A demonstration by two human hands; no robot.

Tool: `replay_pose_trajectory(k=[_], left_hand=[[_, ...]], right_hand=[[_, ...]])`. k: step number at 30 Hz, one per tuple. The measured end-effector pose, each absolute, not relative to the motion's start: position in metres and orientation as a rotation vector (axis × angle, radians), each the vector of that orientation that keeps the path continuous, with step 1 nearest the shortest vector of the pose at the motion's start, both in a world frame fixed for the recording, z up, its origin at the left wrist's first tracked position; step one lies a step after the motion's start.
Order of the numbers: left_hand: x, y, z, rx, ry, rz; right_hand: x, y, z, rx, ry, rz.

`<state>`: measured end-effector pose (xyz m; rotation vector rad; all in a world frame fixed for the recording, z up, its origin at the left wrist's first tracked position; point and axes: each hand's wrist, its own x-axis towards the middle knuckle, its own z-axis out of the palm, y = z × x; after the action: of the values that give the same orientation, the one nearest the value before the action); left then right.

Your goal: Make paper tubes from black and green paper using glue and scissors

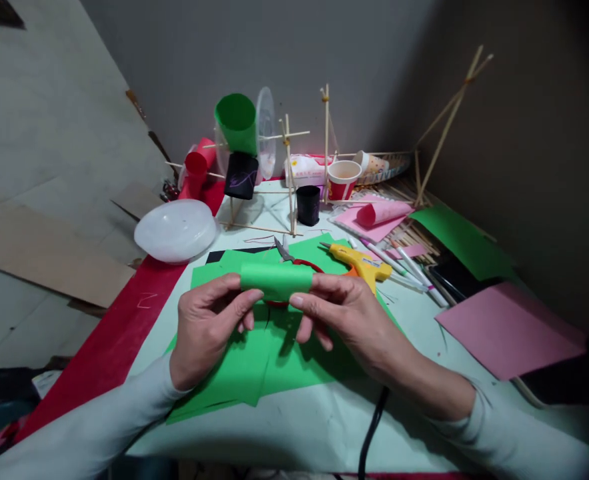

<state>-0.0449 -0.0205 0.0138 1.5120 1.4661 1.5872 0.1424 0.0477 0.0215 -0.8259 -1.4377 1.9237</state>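
A small piece of green paper [277, 279], curved into a roll, is held level above the table between my two hands. My left hand [214, 320] pinches its left end between thumb and fingers. At the right end, the thumb and forefinger of my right hand [347, 312] grip it the same way. Below lie several green paper sheets [224, 380], overlapping one another. Scissors [285, 251] with red handles rest on them, partly hidden behind the roll. Just right of the scissors is a yellow glue gun [361, 262].
Behind stands a stick frame [289, 180] carrying a green paper cup [237, 123] and a black one [241, 175]. A plastic lid [177, 230] sits at left. On the right are markers [414, 267], pink paper [511, 330] and a tall stick frame [449, 127]. A black cable [373, 433] crosses the front edge.
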Motion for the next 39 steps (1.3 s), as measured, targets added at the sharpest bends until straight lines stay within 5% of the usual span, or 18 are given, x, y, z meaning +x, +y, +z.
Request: replay_pose_trajectory(k=[9, 20, 28, 39], left_hand=[[-0.056, -0.026, 0.021, 2.486, 1.339, 1.779], [-0.073, -0.026, 0.046, 2.703, 1.323, 1.179], [-0.072, -0.025, 0.06, 2.327, 1.107, 0.82], [-0.05, -0.032, 0.029, 2.396, 0.997, 0.88]], right_hand=[[0.146, 0.051, 0.016, -0.797, -1.587, 1.677], [0.158, 0.048, 0.031, -0.42, -2.269, 0.539], [0.168, 0.042, 0.05, -0.433, -2.389, 0.727], [0.175, 0.003, 0.019, -0.502, -2.665, 0.441]])
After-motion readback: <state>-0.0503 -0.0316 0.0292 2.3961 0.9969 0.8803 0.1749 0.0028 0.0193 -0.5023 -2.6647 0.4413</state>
